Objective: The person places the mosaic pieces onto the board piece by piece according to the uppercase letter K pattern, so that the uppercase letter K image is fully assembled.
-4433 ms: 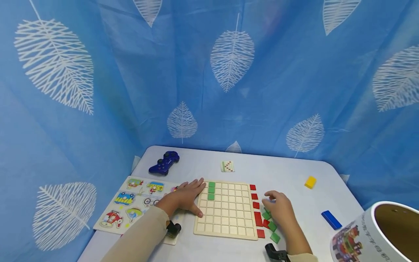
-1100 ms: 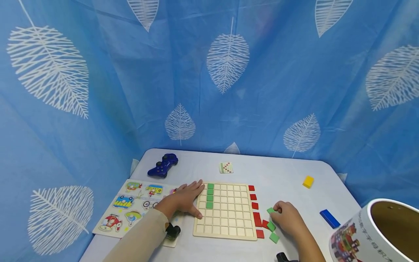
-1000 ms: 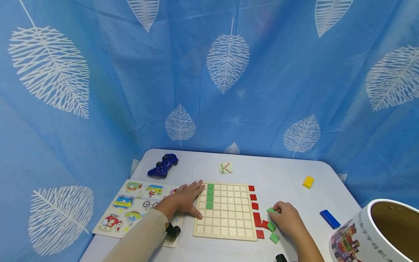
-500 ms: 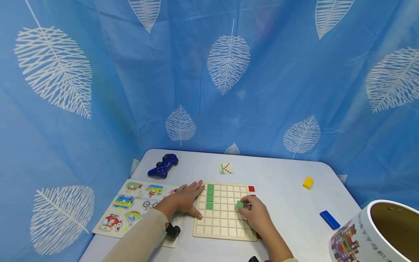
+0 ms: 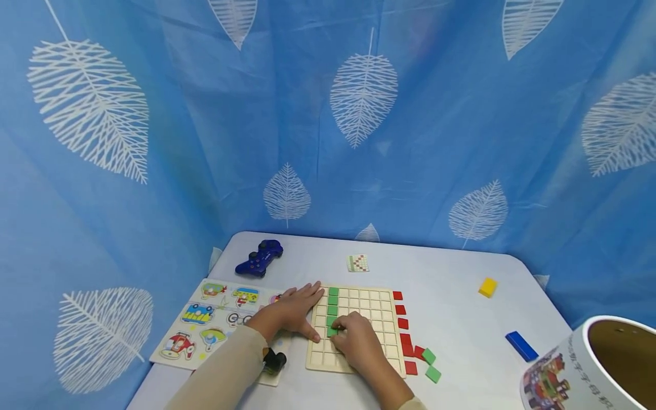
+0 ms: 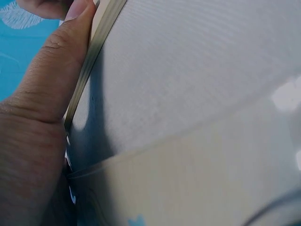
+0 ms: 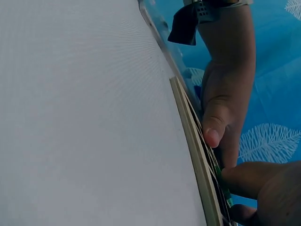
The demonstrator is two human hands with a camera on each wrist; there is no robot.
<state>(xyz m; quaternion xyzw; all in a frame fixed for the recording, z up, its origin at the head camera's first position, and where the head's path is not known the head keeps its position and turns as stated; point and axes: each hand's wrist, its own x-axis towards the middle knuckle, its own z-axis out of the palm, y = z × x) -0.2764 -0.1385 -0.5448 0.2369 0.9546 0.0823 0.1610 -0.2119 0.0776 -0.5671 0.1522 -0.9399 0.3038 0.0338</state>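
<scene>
A wooden grid board (image 5: pixel 379 327) lies on the table, with a column of several green tiles near its left side. My left hand (image 5: pixel 294 310) rests with spread fingers over the board's left edge; in the left wrist view the thumb (image 6: pixel 56 66) lies against that edge. At the lower end of the column my right hand (image 5: pixel 359 341) holds a green tile (image 5: pixel 331 332) between thumb and fingers, at a cell just below the others. The fingers partly cover this tile. Loose red tiles (image 5: pixel 403 323) line the board's right side, beside two green tiles (image 5: pixel 433 374).
A small pattern card (image 5: pixel 358 262) lies behind the board. To the left are a blue game controller (image 5: pixel 259 258) and a picture puzzle (image 5: pixel 197 333). On the right stand a yellow block (image 5: pixel 487 287), a blue block (image 5: pixel 521 346) and a large printed cup (image 5: pixel 553 370).
My right hand has picked a green tile from the loose pile and carried it left across the board to the green column. The left hand has stayed on the board's edge.
</scene>
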